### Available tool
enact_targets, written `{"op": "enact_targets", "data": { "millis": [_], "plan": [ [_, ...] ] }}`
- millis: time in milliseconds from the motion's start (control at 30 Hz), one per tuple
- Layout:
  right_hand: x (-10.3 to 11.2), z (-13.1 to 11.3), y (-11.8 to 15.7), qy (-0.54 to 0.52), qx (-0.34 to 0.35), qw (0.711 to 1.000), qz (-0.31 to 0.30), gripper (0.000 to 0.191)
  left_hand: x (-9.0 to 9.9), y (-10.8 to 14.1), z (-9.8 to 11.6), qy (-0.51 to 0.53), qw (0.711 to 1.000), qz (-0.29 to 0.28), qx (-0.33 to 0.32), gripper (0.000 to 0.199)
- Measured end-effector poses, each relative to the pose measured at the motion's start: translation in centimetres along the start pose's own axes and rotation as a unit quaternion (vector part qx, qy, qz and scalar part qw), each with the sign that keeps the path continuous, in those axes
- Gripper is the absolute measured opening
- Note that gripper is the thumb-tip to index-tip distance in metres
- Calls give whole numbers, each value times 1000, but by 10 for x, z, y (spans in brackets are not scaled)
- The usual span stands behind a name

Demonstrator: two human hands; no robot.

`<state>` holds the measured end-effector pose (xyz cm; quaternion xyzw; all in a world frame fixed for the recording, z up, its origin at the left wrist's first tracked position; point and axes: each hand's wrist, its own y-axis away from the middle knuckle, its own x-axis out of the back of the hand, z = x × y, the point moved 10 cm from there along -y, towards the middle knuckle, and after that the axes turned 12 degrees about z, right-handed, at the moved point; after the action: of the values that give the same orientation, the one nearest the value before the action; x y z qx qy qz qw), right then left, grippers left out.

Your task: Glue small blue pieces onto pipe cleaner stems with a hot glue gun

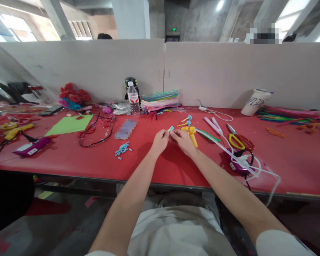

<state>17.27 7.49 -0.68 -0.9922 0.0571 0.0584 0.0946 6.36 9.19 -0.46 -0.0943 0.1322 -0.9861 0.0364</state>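
My left hand (160, 140) and my right hand (183, 140) meet over the middle of the red table, fingertips nearly touching. Between them is a small light-blue piece with some yellow (171, 128), pinched by both hands; its exact make is too small to tell. Just beyond my right hand lies a yellow glue gun (192, 133). Behind it rest small pieces with blue heads and yellow stems (188, 122). A loose pile of short light-blue pieces (122, 149) lies to the left of my left hand.
Scissors (240, 139), a pink flat iron (214, 126) and a purple power strip (238, 163) with white cords lie to the right. Pipe cleaner bundles (161, 100), a water bottle (133, 99) and a white cup (254, 102) stand along the partition. Green paper (70, 125) lies left.
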Motion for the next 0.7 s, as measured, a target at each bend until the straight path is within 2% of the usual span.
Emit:
{"op": "enact_targets", "data": {
  "millis": [133, 267, 467, 700],
  "plan": [
    [-3, -1, 2, 15, 0, 1000, -27, 40, -2, 1, 0, 30, 999, -22, 15, 28],
    [4, -12, 3, 65, 45, 997, -1, 38, 1, 1, -1, 23, 999, -12, 23, 29],
    [10, -20, 5, 110, 60, 992, 21, 33, 6, 0, -2, -7, 1000, 15, 4, 31],
    [23, -39, 7, 140, 140, 977, 77, 28, 15, -3, -5, -49, 998, 44, 7, 28]
  ]
}}
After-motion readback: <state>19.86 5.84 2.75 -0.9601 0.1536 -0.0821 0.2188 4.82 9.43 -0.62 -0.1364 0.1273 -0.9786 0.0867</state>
